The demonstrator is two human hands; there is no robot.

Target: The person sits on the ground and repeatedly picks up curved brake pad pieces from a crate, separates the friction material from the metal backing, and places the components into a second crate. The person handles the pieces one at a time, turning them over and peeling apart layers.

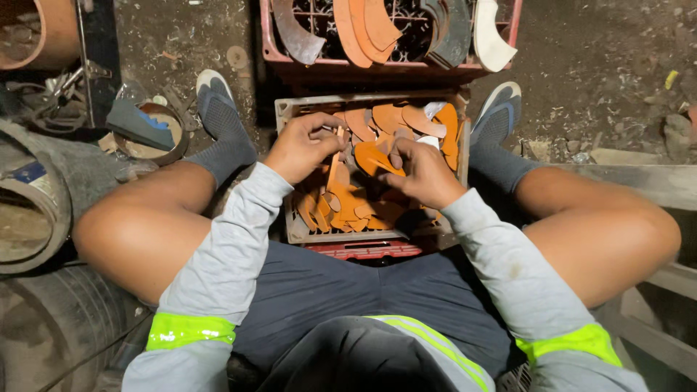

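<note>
dirt floor; grey crate (290,109) of orange cutouts (348,207); both hands' grip closed on cutouts.

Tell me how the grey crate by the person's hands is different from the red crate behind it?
The grey crate sits between the person's feet, while the red crate stands farther away. The grey crate holds mostly small orange curved pieces; the red crate holds larger curved pieces, orange, grey and one white. Both hands, left hand and right hand, are over the grey crate, none over the red crate. Both are open-topped crates holding curved cut pieces.
</note>
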